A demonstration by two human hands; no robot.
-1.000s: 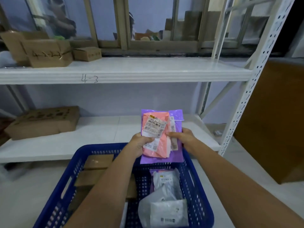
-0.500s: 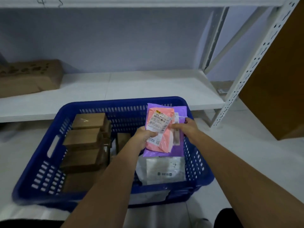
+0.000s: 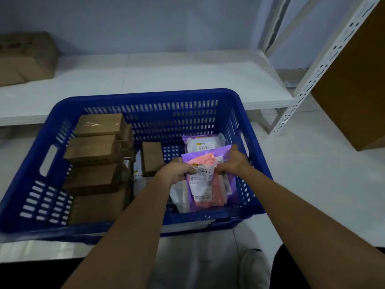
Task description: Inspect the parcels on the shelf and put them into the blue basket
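Below, every place is given relative to the blue basket.

Blue basket (image 3: 145,97): slotted plastic crate with cut-out handles in both side walls, standing on the pale floor and filling the middle of the view.

Left hand (image 3: 177,171): inside the basket's right half, fingers curled closed on the left edge of the held parcels.

Right hand (image 3: 235,160): close to the basket's right wall, fingers pinched closed on the right edge of the same parcels.

Pink parcel (image 3: 208,184): soft mailer with a white barcode label, lying on top of the purple one, low inside the basket's right half.

Purple parcel (image 3: 206,152): flat mailer under the pink one, gripped together with it; whether it already rests on the packets beneath, I cannot tell.

White bags (image 3: 177,192): soft packets beneath the held pair, in the basket's right half.

Labelled packet (image 3: 201,143): purple-edged bag with a white label, just behind the held pair, toward the basket's far wall.

Brown boxes (image 3: 91,149): taped cartons stacked in a row along the basket's left side; one small carton (image 3: 151,158) stands upright near the middle.

Shelf (image 3: 166,78): white board just behind the basket, low to the floor.

Cardboard box (image 3: 25,57): on the shelf, behind and left of the basket.

Shelf upright (image 3: 325,59): white perforated steel post, behind and right of the basket.

Wall (image 3: 145,24): plain bluish surface behind the shelf.

Brown panel (image 3: 358,80): large flat board well right of the basket.

Floor (image 3: 312,174): pale, smooth, right of the basket.
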